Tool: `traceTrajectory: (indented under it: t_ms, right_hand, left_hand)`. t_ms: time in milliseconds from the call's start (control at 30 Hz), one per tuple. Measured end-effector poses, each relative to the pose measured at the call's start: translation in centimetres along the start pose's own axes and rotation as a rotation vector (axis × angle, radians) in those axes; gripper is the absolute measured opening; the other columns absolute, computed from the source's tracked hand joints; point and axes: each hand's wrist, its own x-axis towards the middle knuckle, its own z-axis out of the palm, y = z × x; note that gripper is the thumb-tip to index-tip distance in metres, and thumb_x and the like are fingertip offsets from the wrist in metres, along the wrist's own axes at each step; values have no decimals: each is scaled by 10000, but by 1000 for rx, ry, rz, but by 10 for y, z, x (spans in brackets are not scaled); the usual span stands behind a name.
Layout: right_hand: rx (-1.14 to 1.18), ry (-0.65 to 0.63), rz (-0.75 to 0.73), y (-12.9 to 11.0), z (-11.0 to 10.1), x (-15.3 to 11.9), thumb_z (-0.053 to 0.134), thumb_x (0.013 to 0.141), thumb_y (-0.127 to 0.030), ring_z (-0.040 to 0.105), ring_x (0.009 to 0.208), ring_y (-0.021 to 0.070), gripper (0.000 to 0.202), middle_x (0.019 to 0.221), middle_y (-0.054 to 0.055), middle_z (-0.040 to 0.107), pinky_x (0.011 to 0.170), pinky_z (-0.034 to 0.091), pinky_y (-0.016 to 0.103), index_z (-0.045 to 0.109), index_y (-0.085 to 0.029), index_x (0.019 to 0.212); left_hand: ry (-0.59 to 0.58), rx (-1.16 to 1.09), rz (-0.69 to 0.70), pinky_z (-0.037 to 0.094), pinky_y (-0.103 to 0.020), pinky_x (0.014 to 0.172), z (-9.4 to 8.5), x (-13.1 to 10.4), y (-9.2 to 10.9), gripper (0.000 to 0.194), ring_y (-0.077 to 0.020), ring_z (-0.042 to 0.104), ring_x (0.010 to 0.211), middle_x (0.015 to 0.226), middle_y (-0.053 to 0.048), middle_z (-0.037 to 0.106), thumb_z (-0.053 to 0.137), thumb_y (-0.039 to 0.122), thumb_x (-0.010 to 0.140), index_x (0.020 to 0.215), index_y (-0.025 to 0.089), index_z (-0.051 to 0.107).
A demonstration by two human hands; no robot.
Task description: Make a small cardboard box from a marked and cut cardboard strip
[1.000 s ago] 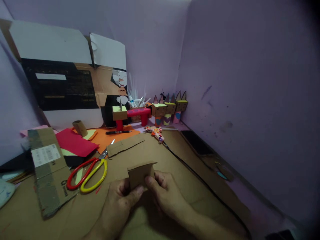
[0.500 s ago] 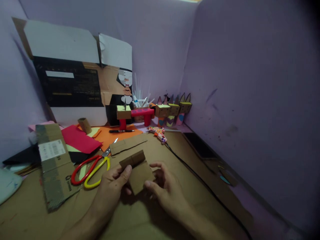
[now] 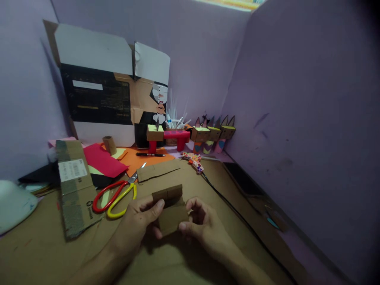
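Between my hands is a small folded piece of brown cardboard (image 3: 172, 218), its far flap bent up along a crease. My left hand (image 3: 141, 221) grips its left side, thumb on top and fingers underneath. At the right edge, my right hand (image 3: 204, 223) pinches the piece near its lower corner with the thumb, the index finger curled above. Left of my left hand lie scissors (image 3: 114, 198) with one red and one yellow handle. Just beyond the held piece lies a flat cardboard strip (image 3: 156, 174) with a torn or cut edge.
A cardboard sheet covers the table. At left are a taped cardboard panel (image 3: 75, 190) and red paper (image 3: 103, 160). Behind stand an opened box (image 3: 97, 99) and several cardboard animal figures (image 3: 200, 134). A patterned glue gun (image 3: 194, 160) trails a black cord; a dark flat device (image 3: 243, 178) lies right.
The view has shifted, so the scene sits further right. The held cardboard has turned slightly and its flap looks more raised. Both hands keep their grip.
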Motion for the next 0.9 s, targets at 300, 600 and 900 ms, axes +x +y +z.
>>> traceTrajectory:
  t_ms: [300,600,900]
  right_hand:
    - [-483,-117,-440,2,-6,-12,539,729,-53,588,908,168,167,922,58,599,720,443,238,528,-183,624]
    - [-807,71,-598,16,-19,-19,506,757,-40,601,745,139,215,918,64,573,606,445,222,644,-204,734]
    - [-829,17,-563,18,-20,-26,492,726,5,603,670,124,217,727,31,600,586,452,200,613,-175,709]
  left_hand:
    - [93,-83,-16,368,-146,292,-3,2,2,380,-58,468,307,516,-10,615,720,469,595,622,116,581]
    - [215,234,60,448,-247,432,-8,5,-7,375,-157,582,540,766,-52,613,595,396,686,964,150,538]
    - [-191,988,651,455,-310,762,-4,-36,-27,413,-221,548,812,837,-42,614,427,11,513,821,227,596]
